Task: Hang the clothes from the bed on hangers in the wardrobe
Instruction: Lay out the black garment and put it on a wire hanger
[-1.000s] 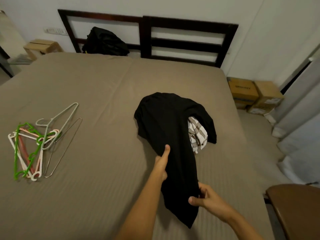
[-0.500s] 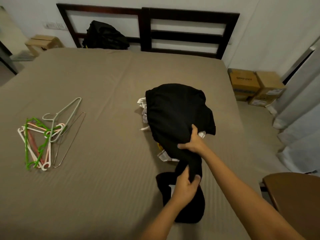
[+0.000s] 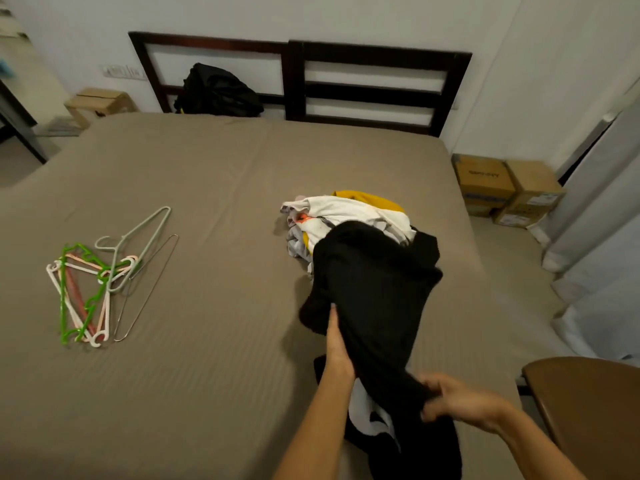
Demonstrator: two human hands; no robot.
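My right hand (image 3: 460, 400) pinches the black garment (image 3: 374, 292) near the bed's (image 3: 207, 375) front edge; my left hand (image 3: 337, 344) is flat under it. Clothes pile (image 3: 346, 213) behind, hangers (image 3: 100, 275) far left

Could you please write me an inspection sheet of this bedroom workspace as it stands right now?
Surface: bed with a taut taupe sheet, lightly creased.
Job's things: black garment partly lifted off the clothes pile of white, grey and yellow items; hangers lie tangled on the bed's left side, apart from the pile.
Clutter: black bag against the headboard.
Grippers: left hand under the black garment's edge; right hand pinches its lower part.
Cables: nothing seen.
Surroundings: cardboard boxes on the floor to the right, brown chair at lower right, small wooden stool at far left; no wardrobe in view.
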